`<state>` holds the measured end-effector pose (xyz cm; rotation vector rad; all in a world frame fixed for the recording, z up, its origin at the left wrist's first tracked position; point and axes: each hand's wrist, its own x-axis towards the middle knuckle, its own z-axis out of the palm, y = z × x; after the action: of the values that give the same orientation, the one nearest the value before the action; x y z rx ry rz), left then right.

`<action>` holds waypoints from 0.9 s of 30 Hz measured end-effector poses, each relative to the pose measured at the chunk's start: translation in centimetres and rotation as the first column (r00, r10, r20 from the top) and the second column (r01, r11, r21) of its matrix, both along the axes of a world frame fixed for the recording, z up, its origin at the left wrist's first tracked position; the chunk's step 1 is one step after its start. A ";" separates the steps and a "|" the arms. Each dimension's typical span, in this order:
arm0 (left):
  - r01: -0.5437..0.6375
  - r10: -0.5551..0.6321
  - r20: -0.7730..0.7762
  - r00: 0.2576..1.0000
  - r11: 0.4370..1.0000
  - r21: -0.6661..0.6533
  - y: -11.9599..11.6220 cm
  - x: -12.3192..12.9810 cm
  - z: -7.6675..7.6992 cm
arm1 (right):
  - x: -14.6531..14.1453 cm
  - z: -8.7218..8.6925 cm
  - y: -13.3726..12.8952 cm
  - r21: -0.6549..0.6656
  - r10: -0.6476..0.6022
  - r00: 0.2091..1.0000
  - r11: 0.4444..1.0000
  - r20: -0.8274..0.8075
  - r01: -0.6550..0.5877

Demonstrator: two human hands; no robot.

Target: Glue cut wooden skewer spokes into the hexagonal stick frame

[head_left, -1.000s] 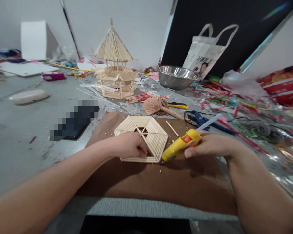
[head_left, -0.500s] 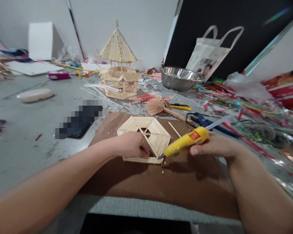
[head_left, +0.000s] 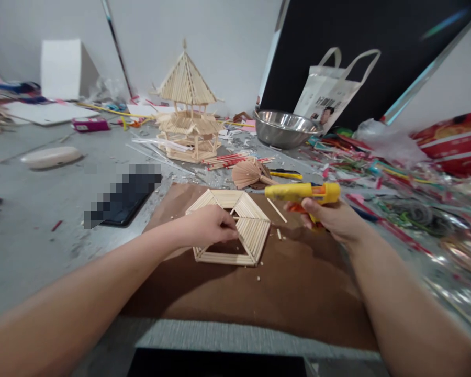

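Note:
A hexagonal panel of thin wooden sticks (head_left: 255, 238) lies flat on a sheet of brown paper (head_left: 235, 298). Its front section is open inside a border of sticks. Over the panel's middle, my left hand (head_left: 210, 226) has its fingers pinched together; whatever is between them is too small or hidden to make out. My right hand (head_left: 327, 214) grips a yellow hot glue gun (head_left: 298, 192), held level above the paper to the right, its nozzle pointing left and apart from the panel. A loose stick (head_left: 277, 210) and small stick pieces lie beside the panel.
Behind stand a stick pagoda model (head_left: 186, 104), a metal bowl (head_left: 286, 130) and a tote bag (head_left: 325, 94). A phone (head_left: 131, 201) lies to the left. A paper-like fan (head_left: 248, 174) and a utility knife (head_left: 286, 174) sit past the paper. Scraps and cords (head_left: 412, 214) cover the right side.
My right hand has raised the glue gun away from the panel's front right corner and levelled it. My left hand has lifted slightly from the open section, fingers still closed.

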<state>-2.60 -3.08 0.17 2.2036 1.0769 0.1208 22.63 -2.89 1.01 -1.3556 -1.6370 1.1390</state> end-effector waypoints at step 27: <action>-0.453 0.412 0.193 0.890 0.840 0.298 2.3 -1.2 -2.1 | -1.1 -4.3 4.7 -0.010 -0.353 0.933 0.935 -0.075 0.353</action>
<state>-3.76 -0.80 -1.92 2.1607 1.5660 0.6792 21.52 1.81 -3.30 -1.5118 -1.2735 0.9576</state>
